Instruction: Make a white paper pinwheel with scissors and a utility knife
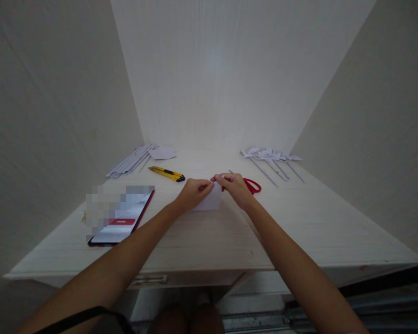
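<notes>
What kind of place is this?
Likely a home craft desk in a wall corner: left hand and right hand pinch white paper, with a yellow utility knife, red scissors and paper pinwheels nearby.

The bench (316, 222) is a pale, wood-grained top set into a corner between light walls, its front edge running across the lower part of the view. Near the left front lies a phone (120, 222) with a red rim, screen up and lit. Behind it, at the far left, a bundle of white paper sticks (130, 161) lies slantwise, with a folded white paper piece (162, 152) just beside its far end. A yellow utility knife (167, 173) lies near these, towards the middle. A small white sheet (211, 200) rests at the middle, and red-handled scissors (252, 185) lie just right of it. At the far right lie several white paper pinwheels on sticks (271, 157).
</notes>
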Action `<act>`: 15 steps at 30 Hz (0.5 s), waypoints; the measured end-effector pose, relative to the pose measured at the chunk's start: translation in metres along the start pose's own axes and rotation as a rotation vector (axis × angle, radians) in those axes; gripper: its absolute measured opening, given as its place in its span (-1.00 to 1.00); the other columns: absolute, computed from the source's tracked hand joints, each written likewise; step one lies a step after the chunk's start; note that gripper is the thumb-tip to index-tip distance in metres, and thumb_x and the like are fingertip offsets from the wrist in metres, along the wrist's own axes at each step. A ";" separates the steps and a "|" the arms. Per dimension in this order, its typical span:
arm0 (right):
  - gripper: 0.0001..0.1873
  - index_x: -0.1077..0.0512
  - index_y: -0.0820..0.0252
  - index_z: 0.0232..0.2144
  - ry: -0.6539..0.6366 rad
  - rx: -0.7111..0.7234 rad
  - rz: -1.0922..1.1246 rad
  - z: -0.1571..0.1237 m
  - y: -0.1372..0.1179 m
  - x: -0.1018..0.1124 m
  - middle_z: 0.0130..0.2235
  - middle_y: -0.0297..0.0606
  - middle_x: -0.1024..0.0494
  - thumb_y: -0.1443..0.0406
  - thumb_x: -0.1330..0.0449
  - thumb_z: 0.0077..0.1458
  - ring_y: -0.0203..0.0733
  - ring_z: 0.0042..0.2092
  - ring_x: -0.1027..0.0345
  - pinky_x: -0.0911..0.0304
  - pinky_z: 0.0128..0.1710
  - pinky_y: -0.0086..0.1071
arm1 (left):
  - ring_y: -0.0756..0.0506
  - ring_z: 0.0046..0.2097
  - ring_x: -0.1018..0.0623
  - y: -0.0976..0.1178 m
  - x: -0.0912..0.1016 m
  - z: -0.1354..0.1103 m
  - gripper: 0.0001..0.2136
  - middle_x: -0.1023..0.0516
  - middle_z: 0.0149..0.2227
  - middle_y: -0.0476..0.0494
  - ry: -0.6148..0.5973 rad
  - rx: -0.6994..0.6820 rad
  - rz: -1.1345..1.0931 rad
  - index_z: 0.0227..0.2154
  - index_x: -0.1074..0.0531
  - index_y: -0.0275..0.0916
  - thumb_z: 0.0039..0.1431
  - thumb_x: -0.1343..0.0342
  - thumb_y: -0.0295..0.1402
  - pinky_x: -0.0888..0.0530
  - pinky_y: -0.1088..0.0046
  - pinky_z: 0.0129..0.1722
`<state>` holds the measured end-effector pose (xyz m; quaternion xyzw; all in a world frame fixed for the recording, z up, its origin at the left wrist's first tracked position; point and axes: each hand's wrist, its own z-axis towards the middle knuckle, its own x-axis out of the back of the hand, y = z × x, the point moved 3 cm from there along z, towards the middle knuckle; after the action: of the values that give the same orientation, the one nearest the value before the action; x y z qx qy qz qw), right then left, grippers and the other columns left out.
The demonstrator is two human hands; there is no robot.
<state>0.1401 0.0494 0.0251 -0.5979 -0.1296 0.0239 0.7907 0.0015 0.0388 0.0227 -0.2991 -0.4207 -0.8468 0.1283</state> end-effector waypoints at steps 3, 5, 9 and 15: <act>-0.67 -0.48 0.29 -0.49 0.040 -0.046 0.091 0.002 0.005 0.001 -0.52 -0.30 -0.43 0.10 -0.19 -0.16 -0.38 -0.49 -0.21 -0.12 -0.47 -0.45 | 0.04 -0.49 -0.40 -0.001 -0.001 -0.001 -0.70 -0.52 -0.50 -0.10 0.005 -0.005 0.014 -0.43 -0.51 -0.37 0.10 0.08 -0.30 -0.27 0.59 -0.49; -0.69 -0.48 0.29 -0.51 0.052 -0.070 0.132 0.002 0.007 0.002 -0.52 -0.30 -0.44 0.12 -0.20 -0.17 -0.37 -0.48 -0.24 -0.16 -0.45 -0.44 | 0.05 -0.50 -0.39 -0.001 -0.001 -0.001 -0.71 -0.52 -0.51 -0.10 0.008 -0.010 0.024 -0.43 -0.51 -0.38 0.10 0.07 -0.30 -0.26 0.60 -0.51; -0.74 -0.48 0.29 -0.56 0.087 -0.065 0.121 0.001 0.006 0.003 -0.55 -0.32 -0.43 0.16 -0.21 -0.18 -0.39 -0.51 -0.23 -0.16 -0.47 -0.45 | 0.09 -0.58 -0.30 0.001 -0.002 0.000 -0.72 -0.44 -0.61 -0.03 -0.001 -0.021 0.030 -0.47 -0.50 -0.38 0.09 0.06 -0.31 -0.18 0.62 -0.59; -0.73 -0.48 0.29 -0.58 0.161 -0.037 0.081 0.004 0.004 0.015 -0.61 -0.34 -0.41 0.15 -0.19 -0.17 -0.38 -0.56 -0.23 -0.15 -0.50 -0.44 | 0.12 -0.68 -0.26 -0.003 -0.004 -0.001 -0.72 -0.34 -0.70 0.06 -0.094 0.114 -0.108 -0.58 -0.41 -0.35 0.09 0.04 -0.26 -0.12 0.63 -0.70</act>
<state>0.1543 0.0568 0.0248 -0.6171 -0.0417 0.0054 0.7858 0.0027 0.0395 0.0184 -0.3076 -0.4894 -0.8122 0.0792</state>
